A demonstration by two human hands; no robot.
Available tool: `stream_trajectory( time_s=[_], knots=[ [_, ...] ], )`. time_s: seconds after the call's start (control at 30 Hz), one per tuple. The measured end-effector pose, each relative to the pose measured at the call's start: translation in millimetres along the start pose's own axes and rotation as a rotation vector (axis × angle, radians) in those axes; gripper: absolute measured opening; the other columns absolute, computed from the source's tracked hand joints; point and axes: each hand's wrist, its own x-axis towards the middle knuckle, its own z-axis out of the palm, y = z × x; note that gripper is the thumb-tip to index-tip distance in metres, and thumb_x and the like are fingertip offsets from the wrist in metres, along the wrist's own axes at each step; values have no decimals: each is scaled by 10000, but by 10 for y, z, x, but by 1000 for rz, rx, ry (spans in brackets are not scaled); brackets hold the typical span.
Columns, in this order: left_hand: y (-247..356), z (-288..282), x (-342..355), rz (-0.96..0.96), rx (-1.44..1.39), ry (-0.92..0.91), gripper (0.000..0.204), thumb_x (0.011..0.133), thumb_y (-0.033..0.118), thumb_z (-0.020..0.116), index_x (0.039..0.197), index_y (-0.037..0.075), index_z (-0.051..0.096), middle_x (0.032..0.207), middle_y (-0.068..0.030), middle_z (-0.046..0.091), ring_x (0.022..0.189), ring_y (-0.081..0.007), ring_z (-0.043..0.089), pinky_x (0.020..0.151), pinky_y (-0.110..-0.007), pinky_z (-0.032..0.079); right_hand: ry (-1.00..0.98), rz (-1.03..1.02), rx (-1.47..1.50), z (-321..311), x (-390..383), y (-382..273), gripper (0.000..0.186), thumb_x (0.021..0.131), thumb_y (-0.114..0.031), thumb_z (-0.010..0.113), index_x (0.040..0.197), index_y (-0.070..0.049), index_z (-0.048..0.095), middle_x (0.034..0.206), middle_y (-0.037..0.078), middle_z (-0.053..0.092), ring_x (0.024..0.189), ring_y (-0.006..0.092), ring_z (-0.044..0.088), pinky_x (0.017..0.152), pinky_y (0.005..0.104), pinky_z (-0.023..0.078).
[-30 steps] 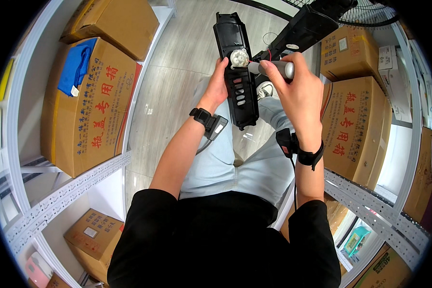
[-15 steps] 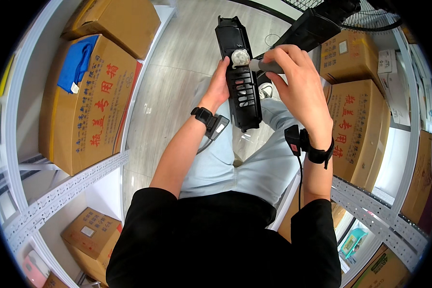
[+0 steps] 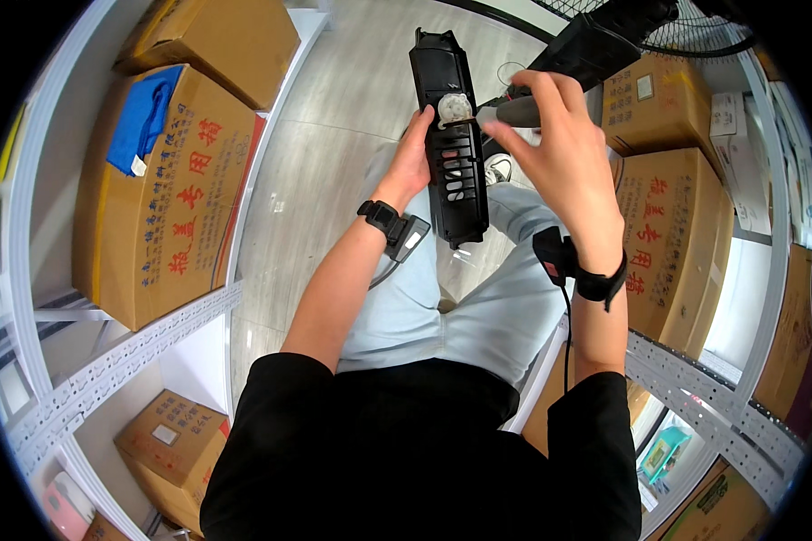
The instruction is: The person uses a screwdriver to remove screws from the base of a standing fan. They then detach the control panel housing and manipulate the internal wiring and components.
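A long black plastic housing [image 3: 458, 185] with a slotted lower half is held out above my knees, tilted slightly. Near its middle sits a round whitish translucent part [image 3: 455, 108]. My left hand [image 3: 412, 158] grips the housing's left edge, thumb on its front and the other fingers hidden behind. Beside the right edge, my right hand [image 3: 564, 149] holds a thick grey handle [image 3: 517, 113] like a screwdriver's between thumb and curled fingers. Its pale end points at the housing near the round part; any shaft or tip is hidden.
Metal shelving [image 3: 135, 347] with cardboard boxes [image 3: 176, 198] stands on my left, a blue cloth [image 3: 144, 117] on one box. More boxes [image 3: 668, 243] fill the right shelves. Ahead at right is a black fan stand [image 3: 564, 63]. Pale tiled floor [image 3: 320, 117] lies below.
My right thumb has moved left along the grey handle, and the fingers have loosened and shifted around it. The housing has swung very slightly; my left hand keeps its hold.
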Motion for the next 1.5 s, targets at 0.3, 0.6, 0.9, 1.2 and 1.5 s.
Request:
stream_trajectory(
  time_s=[0.3,0.6,0.9,1.2,1.5],
  knots=[
    [-22,-44,27,-19,-14,-2,383,961,441,431,1176,125,447,1088,-60,608,911,-159,620,725,-315,516,72,-257,-65,23,23,157,295,797,-228,697,1017,-83,566,974,107,557,690,310,628,574,369,515],
    [-8,-28,22,-35,-23,-52,412,954,449,436,1181,109,488,1085,-69,626,901,-167,630,739,-335,517,106,-324,-116,48,48,277,356,823,-256,682,1107,-87,549,1013,115,557,672,321,628,561,373,520],
    [-21,-22,25,-24,-4,-31,375,963,440,429,1162,123,461,1071,-56,616,891,-147,617,709,-302,498,113,-63,-192,72,15,137,362,804,-289,695,1066,-86,549,865,111,566,635,282,610,562,379,502],
    [-12,-57,20,-43,3,-40,409,947,469,441,1169,129,486,1076,-47,623,927,-151,614,752,-315,495,96,-30,-235,95,16,141,274,803,-223,684,1012,-88,569,840,96,581,613,278,619,546,357,504],
    [-9,-25,29,-43,-9,6,442,958,481,402,1187,117,502,1104,-50,626,909,-158,621,750,-311,496,74,45,-29,67,-1,83,267,768,-170,717,978,-85,576,877,80,602,665,262,651,584,346,527]
  ],
)
